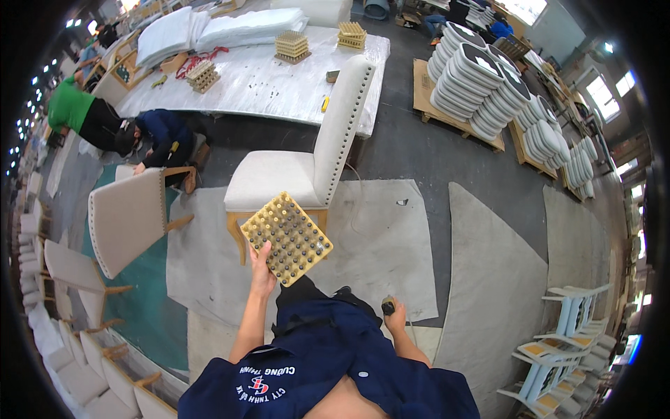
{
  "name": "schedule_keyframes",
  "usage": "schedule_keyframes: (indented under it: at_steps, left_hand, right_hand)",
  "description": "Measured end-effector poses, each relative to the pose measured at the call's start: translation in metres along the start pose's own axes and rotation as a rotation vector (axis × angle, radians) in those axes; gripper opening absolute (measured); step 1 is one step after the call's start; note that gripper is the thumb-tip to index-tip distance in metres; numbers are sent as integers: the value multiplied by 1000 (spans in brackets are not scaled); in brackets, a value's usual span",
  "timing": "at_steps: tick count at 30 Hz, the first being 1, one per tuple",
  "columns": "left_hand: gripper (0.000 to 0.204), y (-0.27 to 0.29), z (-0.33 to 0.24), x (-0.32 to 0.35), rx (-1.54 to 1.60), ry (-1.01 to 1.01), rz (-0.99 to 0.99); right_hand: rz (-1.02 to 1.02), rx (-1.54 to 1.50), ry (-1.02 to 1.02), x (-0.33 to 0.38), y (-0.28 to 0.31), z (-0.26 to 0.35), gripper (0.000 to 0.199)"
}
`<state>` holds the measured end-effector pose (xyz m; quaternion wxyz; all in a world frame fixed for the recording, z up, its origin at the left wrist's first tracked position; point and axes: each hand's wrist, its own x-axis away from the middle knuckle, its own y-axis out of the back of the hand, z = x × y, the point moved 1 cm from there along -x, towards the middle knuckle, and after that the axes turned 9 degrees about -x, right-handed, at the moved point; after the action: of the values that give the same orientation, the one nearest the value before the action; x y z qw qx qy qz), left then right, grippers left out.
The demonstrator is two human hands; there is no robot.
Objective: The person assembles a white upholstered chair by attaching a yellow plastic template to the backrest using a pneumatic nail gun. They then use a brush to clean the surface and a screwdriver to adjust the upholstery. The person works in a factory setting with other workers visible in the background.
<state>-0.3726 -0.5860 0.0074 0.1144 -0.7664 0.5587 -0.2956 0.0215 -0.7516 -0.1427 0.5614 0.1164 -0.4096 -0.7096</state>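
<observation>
My left hand (262, 271) is closed on the corner of a square yellow tray (287, 238) full of dark round nail heads set in rows. I hold the tray up in the air in front of me, tipped a bit, just in front of the seat of the pale padded chair (307, 164). The chair stands upright on a grey mat (380, 237) and has a line of small studs down the edge of its back. My right hand (395, 315) is low by my hip and is wrapped around a small dark tool (388, 305). I cannot see the whole tool, only its top, and a thin cord runs away from it over the mat. I think the tray could tip more, because I grip it only at one corner, and then the little nails could slide out and scatter on the mat. They would be hard to find there. The cord lies near my feet, so I think I could step on it or trip. Two people (118, 122) crouch near another chair (129, 216) that is tilted over on my left, well apart from me. A long white table (265, 80) with more yellow trays stands behind my chair.
</observation>
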Motion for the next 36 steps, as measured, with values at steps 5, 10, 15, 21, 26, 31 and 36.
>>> schedule_keyframes:
  at_steps: [5, 10, 15, 21, 26, 31, 36]
  left_hand:
    - [63, -21, 4, -12, 8, -51, -89]
    - [63, -26, -3, -56, -37, -79, -159]
    - [56, -35, -21, -142, 20, -78, -200]
    - [54, -45, -59, -269, 13, -76, -182]
    - [48, -73, -70, -379, 39, -86, -156]
    - [43, -95, -66, -489, -44, -159, -199]
    - [46, -133, -12, -598, -31, -59, -286]
  right_hand:
    - [161, 193, -16, -17, 31, -24, 58]
    - [280, 153, -68, -53, 30, -14, 52]
    - [275, 72, -293, -112, 26, -2, 49]
    - [-70, -55, -289, -197, 29, 42, 54]
    - [-214, -178, -237, -293, 47, 90, 36]
    - [-186, -354, -420, -422, 27, 140, 34]
    - [-194, -220, -240, -590, 24, 140, 28]
